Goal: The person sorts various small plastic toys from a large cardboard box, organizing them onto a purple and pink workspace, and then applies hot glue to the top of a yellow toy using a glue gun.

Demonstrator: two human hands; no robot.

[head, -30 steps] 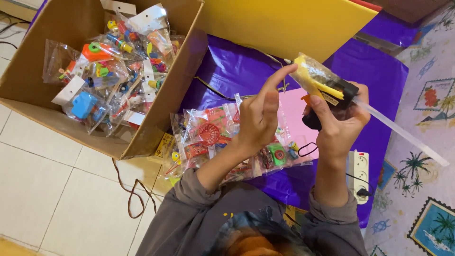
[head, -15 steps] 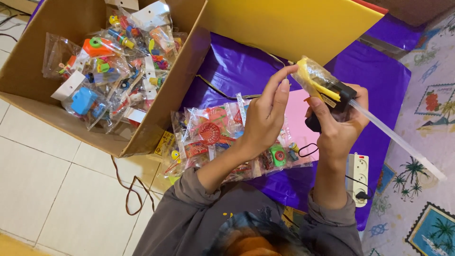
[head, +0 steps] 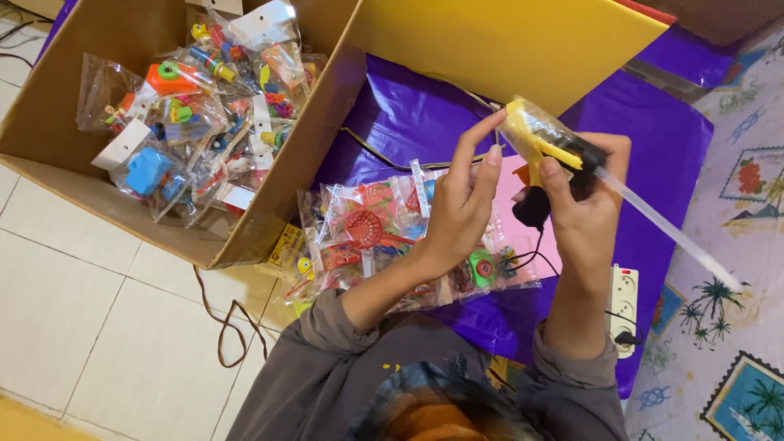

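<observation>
Yellow-and-black plastic hot-glue gun [head: 549, 147], raised above a sheet of glossy purple wrapping paper [head: 425, 114] spread on the floor, with a clear glue stick [head: 665, 229] projecting from its rear toward the lower right. The right hand [head: 584, 204] wraps the gun's handle in a closed grip, the thumb lying along the body. The left hand [head: 461, 208] is open-palmed with fingers extended upward, the index fingertip touching the gun's nozzle end; its grip holds nothing. Beneath both hands lies a row of clear plastic packets of small coloured toys [head: 376, 233], partly resting on a pink card [head: 523, 220]. A black cord [head: 531, 253] runs from the gun down to a white power strip [head: 625, 306] at the paper's lower right edge. To the upper left, an open brown cardboard box [head: 269, 212] holds more clear toy packets [head: 196, 114]. A yellow board [head: 490, 41] lies across the top, just beside the box
</observation>
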